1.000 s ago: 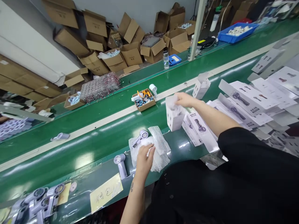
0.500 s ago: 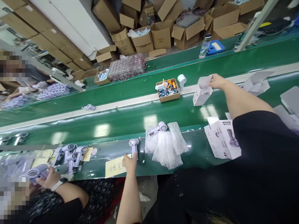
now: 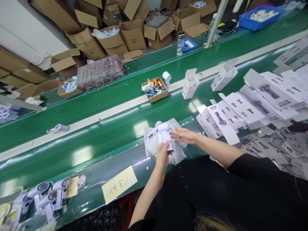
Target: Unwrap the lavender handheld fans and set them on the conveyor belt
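Observation:
My left hand (image 3: 163,154) is closed round the handle of a pale purple handheld fan (image 3: 164,131), which it holds up over the bubble wrap bags (image 3: 177,153). Close by on the right, my right hand (image 3: 184,135) has its fingers stretched toward the fan's side; whether they touch it I cannot tell. Another handheld fan (image 3: 152,132) lies on the bubble wrap, partly covered by the held one. A yellow paper with handwriting (image 3: 119,185) lies on the bench to the left.
An open white box (image 3: 190,87) stands on the belt, with another (image 3: 223,78) to its right. A carton of small parts (image 3: 157,95) sits beyond the bags. Several printed boxes (image 3: 245,110) crowd the right side; more fans (image 3: 49,195) lie at lower left.
My left hand has lifted the fan from the bench and brought it right, over the bubble wrap. My right hand has let go of the white box and come to the fan. The view has shifted right.

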A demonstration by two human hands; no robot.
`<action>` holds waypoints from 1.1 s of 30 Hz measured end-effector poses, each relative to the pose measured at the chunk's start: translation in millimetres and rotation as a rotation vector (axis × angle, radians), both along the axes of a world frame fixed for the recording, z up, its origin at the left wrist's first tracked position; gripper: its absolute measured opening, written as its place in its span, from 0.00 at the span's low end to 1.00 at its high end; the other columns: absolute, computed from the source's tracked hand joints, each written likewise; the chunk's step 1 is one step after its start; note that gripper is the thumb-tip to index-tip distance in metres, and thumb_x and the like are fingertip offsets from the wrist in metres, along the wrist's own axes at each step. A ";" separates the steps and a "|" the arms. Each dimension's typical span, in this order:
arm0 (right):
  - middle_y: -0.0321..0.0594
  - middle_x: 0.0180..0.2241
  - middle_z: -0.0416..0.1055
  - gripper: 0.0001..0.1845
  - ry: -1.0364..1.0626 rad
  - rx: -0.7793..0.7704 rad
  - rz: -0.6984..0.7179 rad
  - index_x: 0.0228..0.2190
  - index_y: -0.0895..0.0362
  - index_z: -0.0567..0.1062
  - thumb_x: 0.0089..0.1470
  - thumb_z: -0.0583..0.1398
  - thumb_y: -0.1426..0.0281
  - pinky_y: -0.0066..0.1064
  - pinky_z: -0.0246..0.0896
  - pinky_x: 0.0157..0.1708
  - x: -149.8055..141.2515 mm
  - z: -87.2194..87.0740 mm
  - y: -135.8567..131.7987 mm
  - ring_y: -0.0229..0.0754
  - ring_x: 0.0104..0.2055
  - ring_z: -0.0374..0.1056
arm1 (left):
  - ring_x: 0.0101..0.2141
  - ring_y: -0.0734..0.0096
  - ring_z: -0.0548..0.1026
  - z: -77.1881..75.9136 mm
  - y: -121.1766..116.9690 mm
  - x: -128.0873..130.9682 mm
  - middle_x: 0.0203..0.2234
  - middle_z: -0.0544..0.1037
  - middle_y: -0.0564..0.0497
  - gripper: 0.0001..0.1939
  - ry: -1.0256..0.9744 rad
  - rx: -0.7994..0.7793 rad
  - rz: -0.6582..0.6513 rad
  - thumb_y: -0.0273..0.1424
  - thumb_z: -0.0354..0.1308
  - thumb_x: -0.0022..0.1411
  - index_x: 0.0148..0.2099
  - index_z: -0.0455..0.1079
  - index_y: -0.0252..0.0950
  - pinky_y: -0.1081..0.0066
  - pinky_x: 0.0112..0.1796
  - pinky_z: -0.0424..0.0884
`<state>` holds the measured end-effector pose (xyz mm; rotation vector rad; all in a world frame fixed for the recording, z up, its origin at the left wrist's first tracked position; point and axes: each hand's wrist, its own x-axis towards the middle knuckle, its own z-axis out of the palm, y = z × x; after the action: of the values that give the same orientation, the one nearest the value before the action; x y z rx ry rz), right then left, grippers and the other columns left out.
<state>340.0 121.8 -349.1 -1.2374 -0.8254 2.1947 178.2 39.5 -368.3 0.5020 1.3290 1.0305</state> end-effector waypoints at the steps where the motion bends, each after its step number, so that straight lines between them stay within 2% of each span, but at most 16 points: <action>1: 0.42 0.36 0.74 0.23 0.055 -0.026 -0.127 0.36 0.58 0.68 0.42 0.67 0.58 0.32 0.70 0.32 1.4 -5.2 -10.1 0.39 0.33 0.72 | 0.19 0.75 0.68 2.2 5.7 19.3 0.20 0.68 0.53 0.22 0.006 0.043 -0.165 0.49 0.58 0.51 0.31 0.67 0.31 0.74 0.21 0.62; 3: 0.42 0.34 0.74 0.21 0.070 0.035 -0.375 0.36 0.58 0.68 0.44 0.66 0.60 0.30 0.69 0.30 20.0 -3.7 -17.3 0.38 0.31 0.71 | 0.25 0.71 0.71 -2.1 14.9 50.2 0.23 0.70 0.50 0.22 0.176 0.167 -0.431 0.48 0.50 0.59 0.33 0.68 0.32 0.71 0.27 0.67; 5: 0.39 0.33 0.73 0.19 0.008 0.121 -0.516 0.37 0.56 0.68 0.45 0.66 0.62 0.29 0.68 0.30 53.2 10.5 -19.2 0.38 0.30 0.71 | 0.36 0.63 0.73 -15.2 21.6 71.3 0.31 0.73 0.45 0.20 0.512 0.325 -0.632 0.45 0.49 0.61 0.36 0.69 0.32 0.65 0.37 0.69; 7: 0.37 0.34 0.73 0.19 -0.068 0.177 -0.550 0.40 0.53 0.68 0.45 0.66 0.64 0.30 0.69 0.30 89.3 29.8 -27.2 0.38 0.31 0.71 | 0.47 0.55 0.68 -31.7 26.9 84.7 0.41 0.72 0.39 0.15 0.836 0.400 -0.848 0.39 0.57 0.57 0.41 0.69 0.31 0.60 0.46 0.66; 9: 0.37 0.33 0.72 0.21 -0.105 0.184 -0.526 0.41 0.52 0.68 0.44 0.66 0.65 0.31 0.69 0.31 118.0 45.2 -44.8 0.39 0.32 0.71 | 0.52 0.50 0.64 -46.4 32.0 92.7 0.46 0.70 0.34 0.13 0.980 0.358 -1.045 0.31 0.59 0.55 0.43 0.68 0.31 0.57 0.48 0.64; 10: 0.37 0.33 0.72 0.22 -0.100 0.167 -0.508 0.41 0.52 0.68 0.43 0.67 0.66 0.32 0.69 0.31 127.8 49.3 -55.9 0.40 0.32 0.71 | 0.52 0.50 0.65 -51.8 34.8 95.1 0.46 0.70 0.33 0.11 0.993 0.320 -1.099 0.27 0.57 0.56 0.43 0.69 0.30 0.57 0.47 0.64; 13: 0.38 0.33 0.72 0.27 -0.015 0.016 -0.432 0.43 0.53 0.66 0.41 0.68 0.67 0.34 0.70 0.29 139.0 44.1 -88.3 0.43 0.32 0.73 | 0.46 0.53 0.70 -58.4 44.5 98.6 0.40 0.74 0.33 0.09 0.939 0.273 -1.084 0.23 0.49 0.59 0.37 0.71 0.30 0.58 0.45 0.65; 16: 0.39 0.33 0.72 0.33 0.086 -0.158 -0.333 0.46 0.53 0.62 0.39 0.69 0.68 0.34 0.71 0.27 130.6 22.7 -103.3 0.44 0.30 0.73 | 0.40 0.60 0.73 -53.0 53.6 99.4 0.34 0.77 0.40 0.11 0.804 0.276 -0.991 0.28 0.50 0.60 0.35 0.73 0.32 0.64 0.42 0.67; 19: 0.40 0.33 0.72 0.34 0.169 -0.219 -0.248 0.48 0.53 0.61 0.40 0.68 0.67 0.32 0.70 0.26 117.5 4.3 -97.6 0.44 0.30 0.74 | 0.33 0.67 0.73 -42.0 58.4 96.0 0.29 0.77 0.47 0.12 0.622 0.290 -0.898 0.33 0.51 0.60 0.36 0.74 0.33 0.71 0.36 0.68; 23: 0.41 0.29 0.73 0.24 0.102 -0.208 -0.253 0.42 0.57 0.65 0.43 0.67 0.68 0.31 0.70 0.25 111.2 -2.5 -83.1 0.43 0.28 0.73 | 0.28 0.72 0.70 -25.1 53.5 82.1 0.26 0.74 0.51 0.15 0.474 0.296 -0.712 0.37 0.49 0.61 0.37 0.73 0.32 0.73 0.31 0.66; 25: 0.41 0.27 0.73 0.21 0.023 -0.233 -0.274 0.39 0.58 0.66 0.44 0.66 0.68 0.32 0.70 0.24 112.1 -2.2 -81.3 0.44 0.27 0.73 | 0.29 0.71 0.70 -17.1 45.1 75.7 0.26 0.73 0.51 0.13 0.455 0.398 -0.618 0.38 0.51 0.60 0.35 0.72 0.34 0.72 0.33 0.66; 27: 0.42 0.26 0.73 0.19 -0.008 -0.258 -0.300 0.36 0.59 0.66 0.44 0.66 0.68 0.33 0.69 0.23 112.1 -2.6 -83.4 0.45 0.26 0.73 | 0.32 0.69 0.70 -11.2 33.7 72.8 0.27 0.72 0.49 0.12 0.572 0.594 -0.586 0.36 0.51 0.61 0.34 0.71 0.35 0.70 0.37 0.66; 30: 0.40 0.25 0.72 0.17 -0.052 -0.255 -0.399 0.32 0.58 0.65 0.42 0.66 0.68 0.34 0.68 0.21 107.2 -4.6 -88.9 0.44 0.25 0.71 | 0.33 0.66 0.69 -7.2 17.1 75.6 0.27 0.71 0.46 0.12 0.835 0.899 -0.706 0.31 0.47 0.63 0.36 0.71 0.34 0.66 0.38 0.65; 33: 0.36 0.25 0.71 0.21 -0.142 -0.163 -0.517 0.33 0.57 0.64 0.39 0.68 0.70 0.32 0.68 0.23 98.3 -3.1 -92.6 0.41 0.25 0.71 | 0.33 0.66 0.69 -5.1 10.5 84.9 0.27 0.71 0.46 0.12 0.923 1.011 -0.834 0.28 0.45 0.65 0.36 0.69 0.34 0.67 0.37 0.66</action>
<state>438.3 29.2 -352.2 -1.5011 -0.3250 1.7927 263.1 50.0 -373.3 2.2799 1.0301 0.6683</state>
